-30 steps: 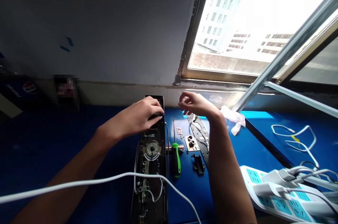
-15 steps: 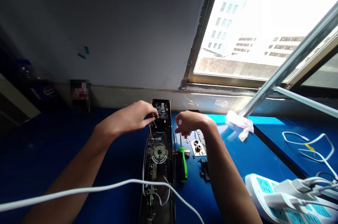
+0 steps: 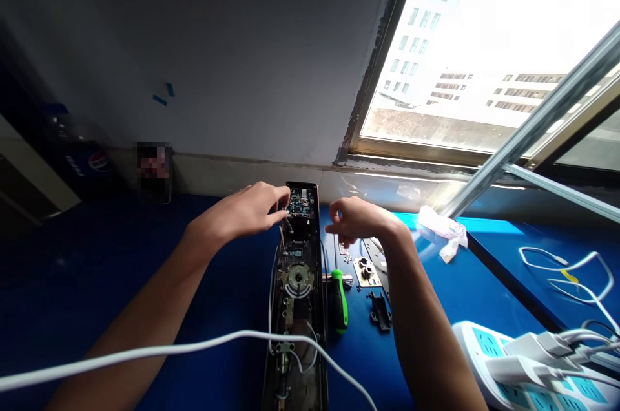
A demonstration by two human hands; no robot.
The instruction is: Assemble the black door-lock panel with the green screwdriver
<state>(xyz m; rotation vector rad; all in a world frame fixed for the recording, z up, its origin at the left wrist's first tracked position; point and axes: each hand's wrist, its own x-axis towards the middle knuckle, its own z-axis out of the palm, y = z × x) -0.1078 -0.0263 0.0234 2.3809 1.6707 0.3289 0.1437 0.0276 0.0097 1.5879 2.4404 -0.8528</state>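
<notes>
A long, narrow device housing (image 3: 299, 307) lies opened on the blue table, its inside facing up. It holds a blue circuit board (image 3: 301, 205) at the far end and a round metal part (image 3: 297, 280) lower down. My left hand (image 3: 259, 207) is at the housing's upper left edge, thumb and forefinger pinched on a thin wire (image 3: 284, 230) beside the board. Right of the housing, my right hand (image 3: 359, 218) hovers with curled fingers, thumb and forefinger slightly apart and nothing visible between them. Below it lies a green-and-black screwdriver (image 3: 340, 304).
A metal plate with a lock part (image 3: 367, 271), a black bracket (image 3: 381, 313) and small screws lie right of the screwdriver. A white cable (image 3: 232, 337) crosses the foreground. A power strip (image 3: 477, 346) with plugs sits lower right, torn paper (image 3: 440, 225) near the window.
The view has shifted slightly, moving the scene a little right. My left hand stays at the board's edge. My right thumb and forefinger are a little farther apart, and more of the bracket shows.
</notes>
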